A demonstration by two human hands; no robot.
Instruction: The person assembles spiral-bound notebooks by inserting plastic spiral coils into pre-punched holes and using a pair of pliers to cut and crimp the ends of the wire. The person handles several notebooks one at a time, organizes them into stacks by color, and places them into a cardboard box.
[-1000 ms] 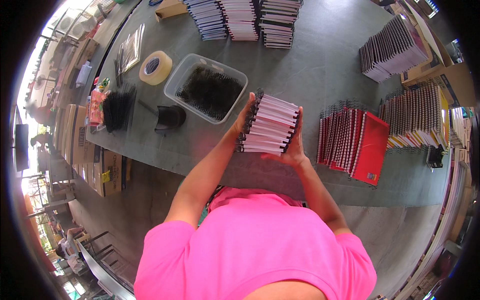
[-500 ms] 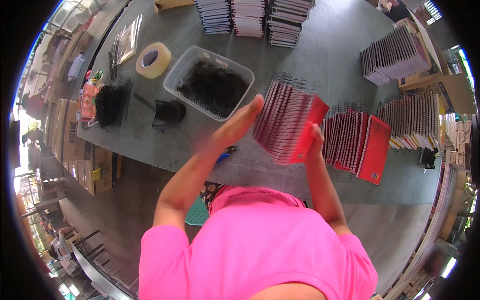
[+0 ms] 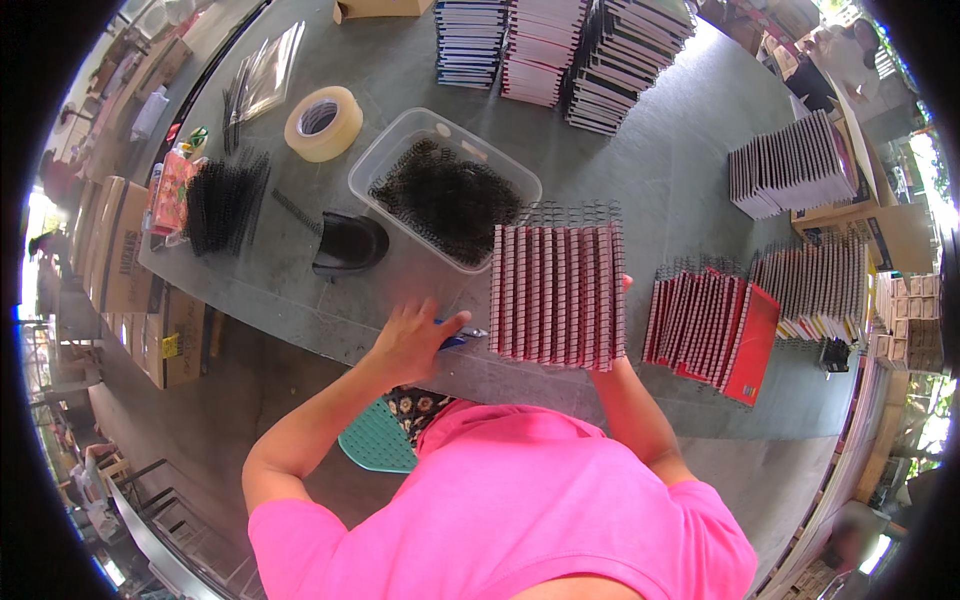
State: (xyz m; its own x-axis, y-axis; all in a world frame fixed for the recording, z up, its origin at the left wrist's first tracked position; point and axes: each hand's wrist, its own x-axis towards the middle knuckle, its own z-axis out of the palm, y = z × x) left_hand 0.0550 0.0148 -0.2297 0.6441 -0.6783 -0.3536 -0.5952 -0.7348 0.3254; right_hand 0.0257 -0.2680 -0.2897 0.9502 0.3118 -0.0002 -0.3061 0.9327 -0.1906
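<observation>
My right hand point(image 3: 612, 372) holds a stack of red spiral notebooks point(image 3: 556, 300). Their black wire spines face up in rows, with spiral ends sticking out at the far side. Most of that hand's fingers are hidden behind the stack. My left hand point(image 3: 415, 338) is low over the table at the blue-handled pliers point(image 3: 458, 338), its thumb and fingers apart. The pliers' metal tip points toward the notebooks. Just beyond, a clear plastic tub point(image 3: 362, 190) holds a tangle of black spiral wires point(image 3: 445, 195).
More red notebooks point(image 3: 705, 330) stand at the right, beside other spiral-bound books point(image 3: 815, 285). Stacked books point(image 3: 620, 65) fill the far side. On the left are a tape roll point(image 3: 323, 123), a black curved holder point(image 3: 350, 243) and bundled black spirals point(image 3: 225, 205).
My left hand has left the notebook stack and come down to the pliers. The stack has turned spines-up in my right hand. The whole view has shifted slightly.
</observation>
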